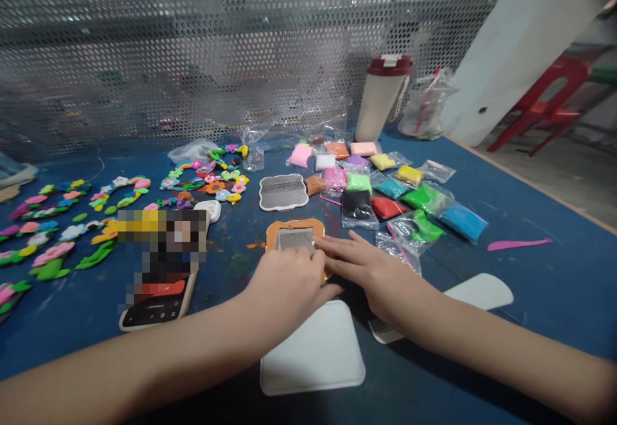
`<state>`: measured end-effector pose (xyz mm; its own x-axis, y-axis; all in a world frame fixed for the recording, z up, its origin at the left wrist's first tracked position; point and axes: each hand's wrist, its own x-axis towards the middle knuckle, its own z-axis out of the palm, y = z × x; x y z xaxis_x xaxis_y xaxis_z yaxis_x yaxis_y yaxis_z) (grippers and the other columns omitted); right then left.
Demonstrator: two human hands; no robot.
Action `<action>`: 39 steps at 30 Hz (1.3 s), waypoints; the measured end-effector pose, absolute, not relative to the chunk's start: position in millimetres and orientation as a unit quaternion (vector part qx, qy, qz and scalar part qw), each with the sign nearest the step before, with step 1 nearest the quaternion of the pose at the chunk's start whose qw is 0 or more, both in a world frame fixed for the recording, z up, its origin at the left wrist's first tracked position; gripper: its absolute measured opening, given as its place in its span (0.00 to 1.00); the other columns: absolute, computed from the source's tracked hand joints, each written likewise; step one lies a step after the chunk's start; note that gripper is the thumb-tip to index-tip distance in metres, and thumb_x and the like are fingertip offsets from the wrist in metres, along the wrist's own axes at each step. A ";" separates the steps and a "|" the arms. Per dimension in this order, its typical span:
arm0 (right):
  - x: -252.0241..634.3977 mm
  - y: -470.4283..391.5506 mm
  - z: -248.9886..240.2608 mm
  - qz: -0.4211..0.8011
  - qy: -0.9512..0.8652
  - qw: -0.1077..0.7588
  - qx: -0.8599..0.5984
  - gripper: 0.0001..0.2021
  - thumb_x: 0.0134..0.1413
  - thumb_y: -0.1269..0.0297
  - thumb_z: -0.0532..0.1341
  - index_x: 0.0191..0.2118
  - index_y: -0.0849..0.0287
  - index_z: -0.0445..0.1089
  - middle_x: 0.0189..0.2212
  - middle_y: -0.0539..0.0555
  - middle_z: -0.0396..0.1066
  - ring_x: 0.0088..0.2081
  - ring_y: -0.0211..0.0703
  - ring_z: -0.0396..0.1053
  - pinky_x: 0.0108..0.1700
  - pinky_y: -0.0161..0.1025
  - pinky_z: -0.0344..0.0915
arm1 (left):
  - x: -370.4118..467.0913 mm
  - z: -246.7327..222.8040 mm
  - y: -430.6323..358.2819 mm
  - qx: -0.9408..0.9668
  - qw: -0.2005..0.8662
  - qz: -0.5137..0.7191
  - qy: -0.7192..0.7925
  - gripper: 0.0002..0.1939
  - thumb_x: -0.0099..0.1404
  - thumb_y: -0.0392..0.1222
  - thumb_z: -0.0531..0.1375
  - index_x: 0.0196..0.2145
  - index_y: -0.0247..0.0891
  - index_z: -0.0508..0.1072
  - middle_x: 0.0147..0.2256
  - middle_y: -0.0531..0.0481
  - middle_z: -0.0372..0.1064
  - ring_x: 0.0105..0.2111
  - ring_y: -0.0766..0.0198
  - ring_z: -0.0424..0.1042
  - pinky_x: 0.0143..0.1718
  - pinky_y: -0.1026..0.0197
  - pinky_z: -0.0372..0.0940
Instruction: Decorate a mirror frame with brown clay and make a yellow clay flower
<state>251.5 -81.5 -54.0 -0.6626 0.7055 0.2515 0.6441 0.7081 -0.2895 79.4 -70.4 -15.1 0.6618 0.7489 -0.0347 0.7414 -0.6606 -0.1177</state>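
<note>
A small mirror (pixel 294 238) with a wavy border of orange modelling clay (pixel 295 224) lies flat on the blue table. My left hand (pixel 292 283) rests over its lower part with the fingers curled closed; what they hold, if anything, is hidden. Along the mirror's right edge, my right hand (pixel 364 267) touches the clay with its fingers stretched out. A white rounded panel (pixel 313 354) lies just below my left hand. Partly under my right forearm is a white comb (pixel 385 331), its broad handle (pixel 482 291) showing on the other side.
Several bags of coloured clay (pixel 357 203) lie behind my right hand, beside a white-framed mirror (pixel 283 192). A phone (pixel 187 283) and flower-decorated clay pieces (pixel 58 258) are on the left. A tumbler (pixel 383 100) stands at the back; a pink tool (pixel 518 244) lies right.
</note>
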 end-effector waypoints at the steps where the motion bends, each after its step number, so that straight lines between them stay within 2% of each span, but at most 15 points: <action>1: 252.2 -83.1 -56.8 0.089 -0.908 0.167 -0.374 0.33 0.42 0.86 0.48 0.57 0.63 0.61 0.59 0.61 0.58 0.60 0.46 0.55 0.61 0.56 0.50 | 80.0 -17.3 -69.5 -0.915 0.054 0.046 -0.398 0.16 0.65 0.49 0.53 0.37 0.31 0.71 0.28 0.43 0.73 0.28 0.52 0.74 0.23 0.58 0.65; 4: 255.3 -86.1 -63.3 0.087 -0.909 0.151 -0.379 0.32 0.46 0.85 0.48 0.59 0.65 0.57 0.61 0.62 0.53 0.62 0.46 0.49 0.61 0.57 0.48 | 77.6 -21.6 -67.1 -0.929 0.063 0.053 -0.361 0.12 0.67 0.42 0.51 0.37 0.32 0.71 0.29 0.45 0.72 0.29 0.54 0.74 0.23 0.60 0.64; 9: 258.0 -86.0 -65.1 0.094 -0.910 0.132 -0.381 0.31 0.49 0.85 0.47 0.61 0.65 0.54 0.62 0.60 0.50 0.63 0.46 0.46 0.61 0.57 0.47 | 65.1 -20.2 -63.3 -0.950 0.073 0.033 -0.300 0.07 0.65 0.36 0.52 0.37 0.36 0.69 0.31 0.49 0.70 0.29 0.59 0.71 0.23 0.62 0.62; 12: 257.8 -85.0 -64.7 0.097 -0.912 0.123 -0.379 0.31 0.49 0.84 0.47 0.61 0.66 0.53 0.62 0.60 0.49 0.63 0.47 0.45 0.61 0.58 0.47 | 59.0 -20.3 -63.4 -0.945 0.121 -0.004 -0.303 0.08 0.66 0.38 0.51 0.35 0.36 0.70 0.28 0.48 0.68 0.28 0.60 0.69 0.21 0.64 0.59; 15: 257.6 -84.3 -64.6 0.097 -0.912 0.125 -0.379 0.32 0.47 0.84 0.47 0.61 0.66 0.53 0.62 0.60 0.50 0.63 0.47 0.47 0.61 0.59 0.47 | 55.4 -23.5 -65.8 -0.937 0.148 -0.049 -0.314 0.11 0.67 0.40 0.51 0.34 0.35 0.71 0.29 0.47 0.67 0.29 0.60 0.68 0.22 0.63 0.59; 20: 259.2 -86.6 -62.2 0.075 -0.911 0.153 -0.376 0.32 0.47 0.83 0.47 0.60 0.65 0.55 0.61 0.60 0.53 0.62 0.46 0.50 0.61 0.58 0.48 | 51.2 -29.3 -70.3 -0.940 0.146 -0.065 -0.301 0.09 0.66 0.35 0.52 0.34 0.35 0.71 0.30 0.49 0.68 0.30 0.61 0.68 0.25 0.62 0.61; 25: 257.6 -94.1 -57.4 0.037 -0.930 0.143 -0.337 0.30 0.47 0.83 0.48 0.58 0.68 0.58 0.59 0.60 0.58 0.61 0.49 0.53 0.62 0.59 0.43 | 51.8 -31.1 -71.0 -0.938 0.124 -0.072 -0.315 0.08 0.65 0.34 0.52 0.29 0.35 0.69 0.29 0.49 0.67 0.28 0.60 0.67 0.24 0.61 0.62; 29: 255.0 -97.1 -55.6 0.003 -0.941 0.127 -0.313 0.27 0.51 0.82 0.47 0.59 0.72 0.57 0.58 0.63 0.59 0.61 0.52 0.53 0.62 0.60 0.43 | 48.0 -14.2 -65.9 -0.928 0.117 -0.049 -0.351 0.09 0.65 0.33 0.51 0.29 0.36 0.68 0.29 0.48 0.66 0.29 0.59 0.68 0.26 0.60 0.62; 32: 256.0 -96.0 -52.1 0.027 -0.941 0.130 -0.312 0.28 0.50 0.81 0.48 0.59 0.69 0.57 0.58 0.61 0.60 0.60 0.51 0.54 0.62 0.61 0.41 | 39.7 6.5 -57.6 -0.888 0.163 -0.100 -0.418 0.09 0.67 0.36 0.49 0.33 0.36 0.69 0.32 0.47 0.68 0.32 0.57 0.69 0.26 0.60 0.61; 34: 257.8 -94.3 -47.7 0.069 -0.930 0.157 -0.326 0.29 0.47 0.82 0.48 0.58 0.65 0.60 0.57 0.58 0.62 0.58 0.49 0.57 0.62 0.60 0.42 | 35.2 16.0 -52.2 -0.877 0.120 -0.153 -0.439 0.08 0.67 0.38 0.50 0.35 0.37 0.68 0.32 0.49 0.69 0.32 0.59 0.69 0.29 0.60 0.62; 37: 260.0 -91.7 -41.1 0.127 -0.882 0.251 -0.378 0.27 0.46 0.84 0.47 0.52 0.62 0.65 0.51 0.56 0.68 0.52 0.43 0.64 0.58 0.50 0.56 | 33.7 18.0 -47.6 -0.884 -0.043 -0.184 -0.428 0.09 0.67 0.37 0.51 0.44 0.39 0.67 0.37 0.52 0.70 0.36 0.64 0.70 0.36 0.63 0.63; 39: 259.6 -90.4 -39.9 0.134 -0.859 0.296 -0.397 0.26 0.47 0.84 0.46 0.50 0.62 0.65 0.48 0.58 0.70 0.50 0.42 0.65 0.52 0.44 0.63 | 34.7 14.3 -47.0 -0.890 -0.112 -0.148 -0.416 0.11 0.67 0.35 0.50 0.45 0.40 0.67 0.40 0.52 0.70 0.39 0.65 0.70 0.39 0.64 0.62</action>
